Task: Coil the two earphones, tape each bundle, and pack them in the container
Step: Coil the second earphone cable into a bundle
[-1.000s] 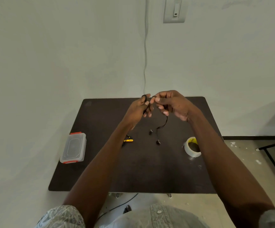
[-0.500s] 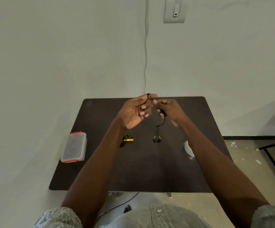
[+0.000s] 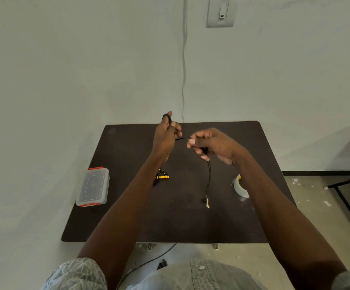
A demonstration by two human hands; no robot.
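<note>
A: What has changed in the last second?

B: The two hands were touching over the far side of the table (image 3: 128, 227); now they have drawn apart. The left hand (image 3: 165, 137) has lifted, and a short run of the black earphone (image 3: 208, 176) cord is pulled taut between it and the right hand (image 3: 213, 146).

A: What does that mean for the coiling?

B: It looks like another turn is being fed on. Loops already sit round the left hand's raised fingers, while a good length hangs free below the right hand, its earbuds dangling just above the table. So the first bundle seems only partly wound.

A: And each grip?

B: The left grip is curled, cord wrapped round its fingertips. The right grip is a narrow pinch on the cord, the remaining fingers folded under.

A: The other things?

B: The second earphone (image 3: 161, 177), black and yellow, lies on the table by the left forearm. The tape roll (image 3: 239, 187) is half hidden by the right forearm. The container (image 3: 93, 186) sits lidded at the table's left edge, nothing packed yet.
</note>
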